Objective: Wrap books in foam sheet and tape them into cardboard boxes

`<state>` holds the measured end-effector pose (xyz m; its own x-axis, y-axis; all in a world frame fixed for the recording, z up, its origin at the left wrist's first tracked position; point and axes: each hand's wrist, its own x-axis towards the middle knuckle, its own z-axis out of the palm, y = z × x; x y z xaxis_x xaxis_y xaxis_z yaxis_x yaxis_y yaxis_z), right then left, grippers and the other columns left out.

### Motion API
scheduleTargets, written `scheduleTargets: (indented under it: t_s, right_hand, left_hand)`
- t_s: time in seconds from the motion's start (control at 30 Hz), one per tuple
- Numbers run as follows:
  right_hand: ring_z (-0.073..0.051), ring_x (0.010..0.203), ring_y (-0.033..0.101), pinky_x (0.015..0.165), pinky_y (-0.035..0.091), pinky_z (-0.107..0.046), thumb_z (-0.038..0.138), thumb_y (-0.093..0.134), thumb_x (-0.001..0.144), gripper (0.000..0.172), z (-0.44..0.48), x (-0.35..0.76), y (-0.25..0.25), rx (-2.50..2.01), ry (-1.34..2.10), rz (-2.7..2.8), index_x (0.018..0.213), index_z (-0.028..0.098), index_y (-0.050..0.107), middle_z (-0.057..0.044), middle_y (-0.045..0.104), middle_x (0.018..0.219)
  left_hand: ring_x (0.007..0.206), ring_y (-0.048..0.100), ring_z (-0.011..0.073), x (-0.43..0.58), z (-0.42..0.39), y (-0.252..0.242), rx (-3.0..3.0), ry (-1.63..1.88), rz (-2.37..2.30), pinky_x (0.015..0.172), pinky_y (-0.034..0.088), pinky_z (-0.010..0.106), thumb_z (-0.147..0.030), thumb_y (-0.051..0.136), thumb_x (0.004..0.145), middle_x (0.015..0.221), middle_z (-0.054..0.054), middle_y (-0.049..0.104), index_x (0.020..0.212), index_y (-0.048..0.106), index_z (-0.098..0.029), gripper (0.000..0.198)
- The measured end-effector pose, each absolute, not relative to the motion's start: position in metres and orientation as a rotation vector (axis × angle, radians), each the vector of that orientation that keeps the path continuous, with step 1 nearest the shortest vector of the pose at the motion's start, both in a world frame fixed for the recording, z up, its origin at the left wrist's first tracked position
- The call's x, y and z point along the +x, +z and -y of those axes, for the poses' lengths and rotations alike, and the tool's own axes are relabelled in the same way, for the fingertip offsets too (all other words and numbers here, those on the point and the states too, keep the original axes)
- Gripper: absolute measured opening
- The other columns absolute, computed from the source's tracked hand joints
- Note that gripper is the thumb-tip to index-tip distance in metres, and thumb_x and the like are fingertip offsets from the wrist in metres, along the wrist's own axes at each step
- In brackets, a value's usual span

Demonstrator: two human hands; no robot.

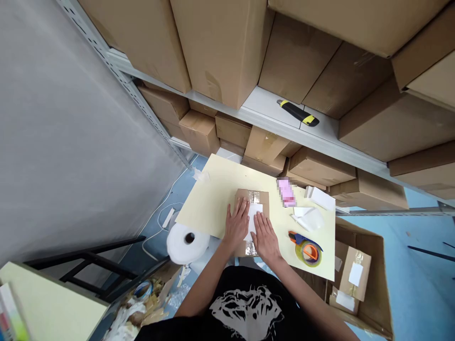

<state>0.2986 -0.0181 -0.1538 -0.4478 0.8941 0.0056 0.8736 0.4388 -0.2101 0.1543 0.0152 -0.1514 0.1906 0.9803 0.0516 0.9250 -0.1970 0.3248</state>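
A small brown cardboard box [262,198] lies near the front edge of the pale yellow table [213,189], with clear tape running along its middle. On its top is a white label [253,211]. My left hand [237,221] rests flat over the label's left side and the box, fingers stretched out. My right hand [265,237] presses flat over the label's right side, its fingers extended too. Neither hand grips anything. To the right lie a tape dispenser with a roll of tape [308,251], crumpled white paper [309,219] and a stack of white labels [322,198].
A blurred pink item [286,192] lies at the table's back edge. Shelves of cardboard boxes rise behind, with a utility knife [297,112] on one. A large open carton [373,284] with small labelled boxes stands right; a white roll [187,242] stands left.
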Motion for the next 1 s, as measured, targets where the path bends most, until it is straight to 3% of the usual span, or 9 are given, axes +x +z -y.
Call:
scheduleTargets:
  t_s: [0.17, 0.27, 0.37, 0.47, 0.57, 0.73, 1.0]
  right_hand:
    - [-0.023, 0.143, 0.016, 0.115, 0.020, -0.047, 0.028, 0.033, 0.097, 0.057, 0.071, 0.331, -0.144, -1.557, 0.610, 2.493, 0.150, 0.022, 0.012, -0.005, 0.018, 0.155]
    - [-0.023, 0.143, 0.016, 0.115, 0.021, -0.047, 0.041, 0.029, 0.096, 0.058, 0.074, 0.350, -0.141, -1.812, 0.903, 2.004, 0.149, 0.020, 0.016, -0.007, 0.017, 0.155]
    - [-0.026, 0.141, 0.022, 0.115, 0.018, -0.047, 0.059, 0.033, 0.089, 0.075, 0.055, 0.349, -0.141, -1.980, 1.234, 1.375, 0.146, 0.013, 0.025, -0.014, 0.026, 0.152]
    - [-0.027, 0.135, 0.036, 0.113, 0.025, -0.043, 0.069, 0.040, 0.081, 0.079, 0.040, 0.329, -0.141, -1.882, 1.429, 1.163, 0.139, 0.015, 0.041, -0.014, 0.043, 0.143]
    - [-0.023, 0.124, 0.050, 0.106, 0.036, -0.039, 0.069, 0.040, 0.082, 0.072, 0.042, 0.310, -0.136, -1.787, 1.417, 1.130, 0.135, 0.021, 0.044, -0.009, 0.055, 0.133]
    - [-0.022, 0.121, 0.052, 0.102, 0.039, -0.036, 0.064, 0.044, 0.084, 0.063, 0.077, 0.328, -0.118, -1.765, 1.289, 0.932, 0.132, 0.024, 0.044, -0.007, 0.057, 0.131]
    - [-0.028, 0.113, 0.057, 0.092, 0.046, -0.036, 0.067, 0.040, 0.082, 0.067, 0.137, 0.493, -0.058, -1.984, 0.576, 0.733, 0.127, 0.018, 0.053, -0.010, 0.064, 0.120]
  left_hand:
    - [0.143, 0.010, 0.0260, 0.146, -0.009, -0.157, 1.898, 0.587, -1.917, 0.115, 0.015, 0.052, -0.027, 0.026, 0.095, 0.154, 0.013, 0.018, 0.147, 0.018, -0.012, 0.055]
    - [0.142, 0.017, 0.0248, 0.135, 0.014, -0.162, 1.419, 0.718, -1.879, 0.114, 0.025, 0.046, -0.042, 0.027, 0.095, 0.155, 0.015, 0.015, 0.149, 0.009, -0.012, 0.064]
    - [0.142, 0.020, 0.0240, 0.131, 0.042, -0.168, 1.148, 0.731, -1.701, 0.116, 0.020, 0.044, -0.053, 0.032, 0.092, 0.154, 0.011, 0.021, 0.148, 0.016, -0.017, 0.069]
    - [0.142, 0.020, 0.0227, 0.135, 0.059, -0.172, 0.990, 0.802, -1.545, 0.117, 0.020, 0.040, -0.057, 0.035, 0.089, 0.155, 0.007, 0.021, 0.147, 0.018, -0.020, 0.071]
    - [0.142, 0.018, 0.0224, 0.142, 0.064, -0.167, 0.895, 0.812, -1.502, 0.117, 0.020, 0.037, -0.061, 0.038, 0.087, 0.156, 0.007, 0.016, 0.149, 0.009, -0.020, 0.079]
    - [0.144, 0.010, 0.0201, 0.165, 0.078, -0.134, 1.159, 0.805, -1.385, 0.118, 0.013, 0.039, -0.057, 0.037, 0.089, 0.157, 0.000, 0.009, 0.149, 0.008, -0.027, 0.073]
    - [0.144, 0.002, 0.0239, 0.303, 0.082, -0.062, 1.672, 0.649, -0.771, 0.117, 0.014, 0.042, -0.045, 0.034, 0.093, 0.158, 0.002, -0.001, 0.149, -0.003, -0.027, 0.069]
